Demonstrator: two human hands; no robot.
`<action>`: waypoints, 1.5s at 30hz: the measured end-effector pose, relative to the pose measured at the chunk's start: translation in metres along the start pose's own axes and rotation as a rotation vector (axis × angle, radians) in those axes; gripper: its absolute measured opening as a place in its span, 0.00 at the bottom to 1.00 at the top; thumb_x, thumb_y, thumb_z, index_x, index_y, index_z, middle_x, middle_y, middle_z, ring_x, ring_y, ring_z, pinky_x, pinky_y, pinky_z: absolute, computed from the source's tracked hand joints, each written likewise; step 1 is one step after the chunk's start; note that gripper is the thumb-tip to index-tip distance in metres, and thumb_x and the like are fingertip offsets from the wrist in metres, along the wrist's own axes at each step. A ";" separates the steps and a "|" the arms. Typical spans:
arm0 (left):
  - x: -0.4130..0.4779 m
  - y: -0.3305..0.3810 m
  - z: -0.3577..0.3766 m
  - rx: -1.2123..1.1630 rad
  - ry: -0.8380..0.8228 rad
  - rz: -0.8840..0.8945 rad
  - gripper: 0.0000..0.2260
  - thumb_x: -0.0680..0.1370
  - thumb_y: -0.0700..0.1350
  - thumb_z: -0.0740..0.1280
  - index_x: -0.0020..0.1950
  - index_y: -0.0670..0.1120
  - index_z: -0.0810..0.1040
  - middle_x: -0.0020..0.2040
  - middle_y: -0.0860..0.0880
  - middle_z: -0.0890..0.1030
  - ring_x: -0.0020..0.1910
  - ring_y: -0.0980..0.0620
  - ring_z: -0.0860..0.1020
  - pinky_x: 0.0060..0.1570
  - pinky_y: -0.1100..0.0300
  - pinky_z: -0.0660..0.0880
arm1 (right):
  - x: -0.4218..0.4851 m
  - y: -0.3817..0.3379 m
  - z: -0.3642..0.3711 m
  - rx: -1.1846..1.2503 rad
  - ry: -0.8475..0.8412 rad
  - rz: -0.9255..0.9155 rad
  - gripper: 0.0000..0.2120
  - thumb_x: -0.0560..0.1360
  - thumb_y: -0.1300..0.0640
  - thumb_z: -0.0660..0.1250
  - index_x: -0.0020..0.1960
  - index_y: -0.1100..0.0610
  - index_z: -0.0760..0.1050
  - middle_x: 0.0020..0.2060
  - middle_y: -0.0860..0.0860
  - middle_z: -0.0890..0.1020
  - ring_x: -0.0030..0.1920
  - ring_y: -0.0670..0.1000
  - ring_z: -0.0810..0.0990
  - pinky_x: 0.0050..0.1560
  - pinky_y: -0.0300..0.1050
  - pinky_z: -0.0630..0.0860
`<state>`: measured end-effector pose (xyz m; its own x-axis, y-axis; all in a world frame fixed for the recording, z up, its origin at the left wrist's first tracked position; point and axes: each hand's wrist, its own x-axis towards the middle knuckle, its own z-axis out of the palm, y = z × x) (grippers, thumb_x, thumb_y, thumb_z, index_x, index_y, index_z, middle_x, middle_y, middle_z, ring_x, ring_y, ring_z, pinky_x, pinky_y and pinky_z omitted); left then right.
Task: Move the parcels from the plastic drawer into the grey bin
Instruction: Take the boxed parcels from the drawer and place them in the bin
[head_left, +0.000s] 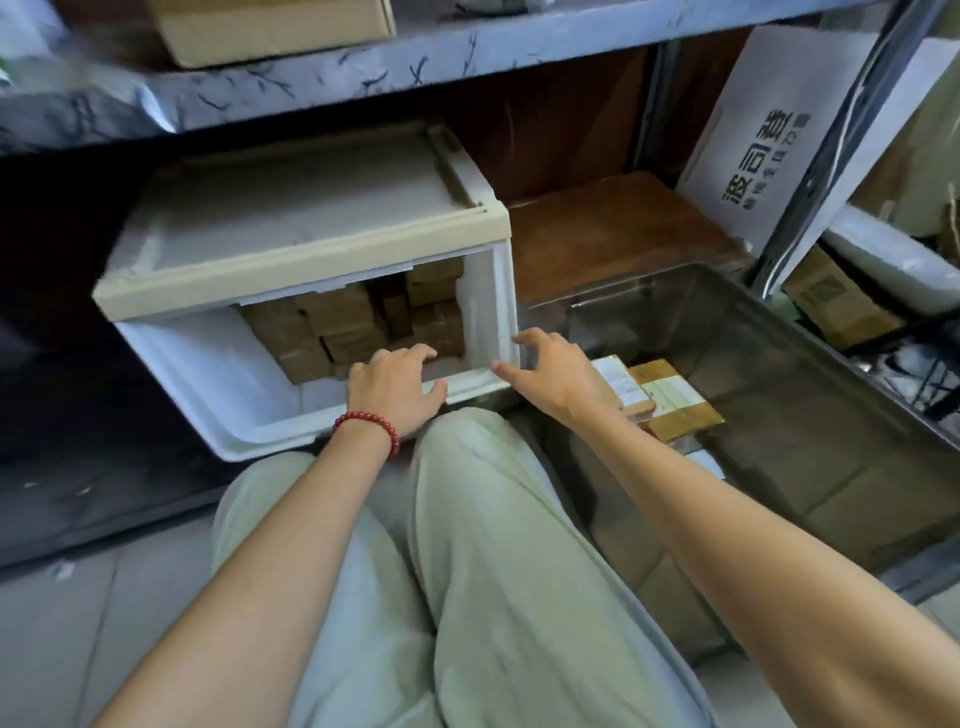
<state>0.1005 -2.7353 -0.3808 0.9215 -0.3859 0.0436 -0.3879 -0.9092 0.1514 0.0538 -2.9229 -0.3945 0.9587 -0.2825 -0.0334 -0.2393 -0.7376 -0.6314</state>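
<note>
A white plastic drawer (208, 379) stands pulled out from its beige-topped housing under the shelf. Several brown cardboard parcels (332, 327) are packed inside it. My left hand (395, 384), with a red bead bracelet at the wrist, rests over the drawer's front rim, fingers reaching inside and holding nothing. My right hand (550, 369) hovers at the drawer's right front corner with fingers spread and empty. The grey bin (831, 415) sits to the right on the floor. Two taped parcels (660, 395) lie at its near left end, partly hidden by my right wrist.
My knees in pale green trousers (467, 545) fill the foreground between drawer and bin. A brown board (613, 228) lies behind the bin. A white printed carton (769, 130) leans at the back right beside a metal shelf post (831, 145). A shelf runs overhead.
</note>
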 end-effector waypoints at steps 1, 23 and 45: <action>-0.006 -0.011 -0.004 0.000 0.007 -0.030 0.21 0.79 0.56 0.61 0.70 0.52 0.70 0.62 0.47 0.78 0.63 0.44 0.73 0.58 0.50 0.69 | 0.000 -0.012 0.004 0.015 -0.002 -0.039 0.28 0.75 0.39 0.66 0.70 0.52 0.68 0.67 0.53 0.72 0.65 0.54 0.73 0.61 0.50 0.72; -0.048 -0.129 0.009 0.038 0.025 -0.277 0.26 0.78 0.58 0.61 0.75 0.52 0.61 0.70 0.48 0.71 0.66 0.44 0.71 0.56 0.51 0.72 | 0.027 -0.088 0.116 -0.045 -0.197 -0.227 0.34 0.74 0.40 0.67 0.74 0.54 0.62 0.73 0.54 0.64 0.72 0.55 0.64 0.66 0.52 0.68; 0.101 -0.205 0.094 0.115 -0.167 -0.296 0.31 0.79 0.60 0.59 0.78 0.51 0.53 0.75 0.44 0.63 0.72 0.41 0.64 0.67 0.46 0.64 | 0.192 -0.081 0.204 -0.108 -0.264 -0.163 0.39 0.74 0.41 0.68 0.77 0.54 0.54 0.74 0.54 0.60 0.73 0.56 0.63 0.69 0.49 0.65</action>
<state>0.2717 -2.6030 -0.5001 0.9821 -0.1148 -0.1491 -0.1129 -0.9934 0.0210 0.2882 -2.7925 -0.5079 0.9891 0.0029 -0.1471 -0.0808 -0.8247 -0.5598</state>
